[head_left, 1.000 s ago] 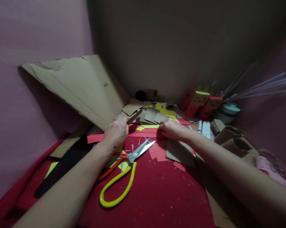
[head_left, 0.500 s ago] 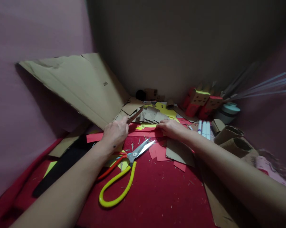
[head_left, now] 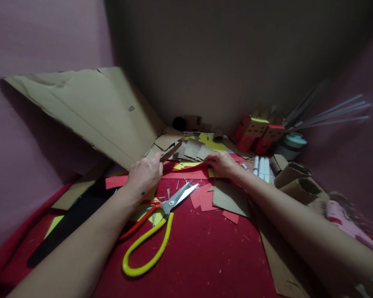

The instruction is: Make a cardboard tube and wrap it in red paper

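Observation:
In the head view, my left hand [head_left: 145,174] has its fingers curled down over a long red paper strip [head_left: 118,181]. A dark brown cardboard piece [head_left: 171,151] juts up beside its fingertips; I cannot tell if it is gripped too. My right hand [head_left: 222,164] pinches the raised edge of red paper at the strip's other end. Its fingertips are partly hidden. Below the hands lies a pair of scissors [head_left: 170,203], blades parted, with one yellow and one red handle. Red paper scraps [head_left: 209,201] and a grey-brown card [head_left: 230,198] lie right of the blades.
A large cardboard sheet [head_left: 90,107] leans at the left. Corrugated pieces [head_left: 194,149] and yellow paper [head_left: 213,142] are heaped behind my hands. At the right are markers [head_left: 261,169], cardboard tubes [head_left: 301,182], a lidded jar [head_left: 292,145] and a pink glue gun [head_left: 344,219].
The whole view has shifted, so things appear slightly further left. Both hands keep their hold on the red paper, and its edge by my right hand looks more lifted.

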Demonstrator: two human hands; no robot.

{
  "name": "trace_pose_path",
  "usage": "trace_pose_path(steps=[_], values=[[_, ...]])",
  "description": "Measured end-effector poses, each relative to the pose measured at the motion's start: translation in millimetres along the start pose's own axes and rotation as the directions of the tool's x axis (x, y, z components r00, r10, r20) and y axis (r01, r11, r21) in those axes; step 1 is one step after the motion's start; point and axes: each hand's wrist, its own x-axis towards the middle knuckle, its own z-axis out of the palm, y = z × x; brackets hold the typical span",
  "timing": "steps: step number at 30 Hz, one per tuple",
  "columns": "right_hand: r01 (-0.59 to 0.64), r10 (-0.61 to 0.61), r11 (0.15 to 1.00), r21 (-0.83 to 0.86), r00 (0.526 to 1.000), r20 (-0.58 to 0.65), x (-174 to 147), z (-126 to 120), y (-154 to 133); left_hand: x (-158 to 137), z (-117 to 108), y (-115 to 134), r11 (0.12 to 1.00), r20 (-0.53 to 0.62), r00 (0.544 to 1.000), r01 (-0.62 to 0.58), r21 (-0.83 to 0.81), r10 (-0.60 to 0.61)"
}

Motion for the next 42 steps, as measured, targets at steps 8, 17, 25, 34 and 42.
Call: trace_pose_path(steps=[8, 17, 25, 34, 42], values=[[-0.062, 0.067, 0.995, 0.076, 0.996, -0.057, -5.3, 1.6, -10.0, 0.5, 0.9, 0.8, 1.0, -0.022, 1.0, -0.002, -0.03, 0.001], [0.013, 0.005, 0.982, 0.188, 0.995, -0.098, -9.3, 5.0, -12.5, 2.2, 6.0, -1.7, 0.996, -0.014, 0.999, -0.041, -0.083, 0.04], [-0.018, 0.164, 0.855, 0.519, 0.957, -0.237, -7.0, 9.7, -17.4, 4.2, 7.6, -4.9, 0.995, 0.009, 1.0, -0.013, -0.099, 0.014], [0.018, 0.229, 0.649, 0.76, 0.948, -0.219, -2.9, 5.4, -28.1, 5.7, 10.4, -1.6, 0.966, -0.027, 0.99, -0.142, -0.214, 0.14], [0.044, 0.199, 0.659, 0.751, 0.953, -0.23, -7.7, 6.5, -29.9, 8.8, 26.4, -2.7, 0.887, -0.192, 0.922, -0.378, -0.266, 0.335]])
